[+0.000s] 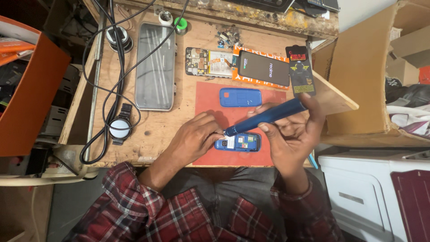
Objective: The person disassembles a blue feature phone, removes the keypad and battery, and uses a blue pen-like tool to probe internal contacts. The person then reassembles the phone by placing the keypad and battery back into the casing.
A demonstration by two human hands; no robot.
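repairer's right hand (293, 134) grips a blue electric screwdriver (264, 117), tip on the opened blue phone (238, 142) that the left hand (197, 136) pinches steady on the bench's red mat (210, 101); a slip could gouge the board or fling a screw.

Landmark: red rectangular rubber mat (210, 101) on the wooden table (188, 49). Just beyond its far edge, a black rectangular phone screen panel (264, 68), dark, lying on a flat orange-and-white printed package (236, 67). Right of that, a narrow black hang-card package (300, 69) with red and yellow print. Far left of mat, a grey rectangular glass screen panel (155, 66); nearer, a round white-faced wristwatch screen (120, 128).
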